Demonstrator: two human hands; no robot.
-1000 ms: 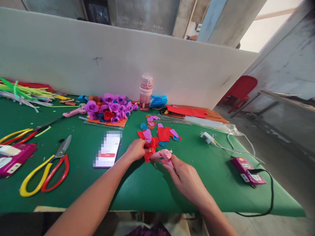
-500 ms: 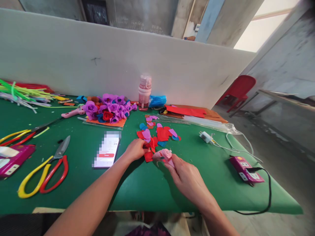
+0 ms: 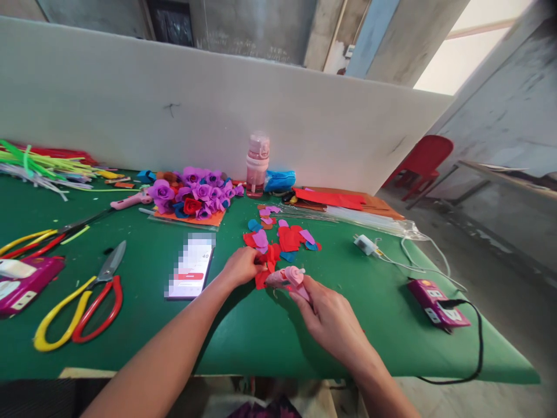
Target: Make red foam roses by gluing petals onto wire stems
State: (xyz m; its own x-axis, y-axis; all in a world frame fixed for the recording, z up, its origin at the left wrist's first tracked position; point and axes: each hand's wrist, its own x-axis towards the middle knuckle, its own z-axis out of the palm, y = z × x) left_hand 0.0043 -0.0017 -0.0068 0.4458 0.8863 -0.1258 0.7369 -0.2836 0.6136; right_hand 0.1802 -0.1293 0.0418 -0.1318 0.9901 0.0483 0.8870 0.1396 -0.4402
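Note:
My right hand (image 3: pixel 328 310) is wrapped round the handle of a pink hot glue gun (image 3: pixel 287 277), its nozzle pointing left. Close to that nozzle, my left hand (image 3: pixel 241 267) is closed in a pinch on a red petal (image 3: pixel 261 280); its fingertips are partly hidden. Just beyond my fingers lie loose cut petals: red ones (image 3: pixel 288 238), a lilac one (image 3: pixel 260 240) and a blue one (image 3: pixel 288 256). Further back at the left, a heap of purple roses (image 3: pixel 202 191) with a red rose (image 3: pixel 192 204) rests on an orange sheet.
A phone (image 3: pixel 191 268) lies left of my left hand. Large scissors (image 3: pixel 104 278) are further left. A pink bottle (image 3: pixel 257 165) stands by the white partition (image 3: pixel 209 93). A purple power strip (image 3: pixel 435 305) with cables and a white charger (image 3: pixel 366 245) are at the right.
The glue gun has shifted slightly left and tilted over the red petal. My left hand keeps its place, and the view has moved a little.

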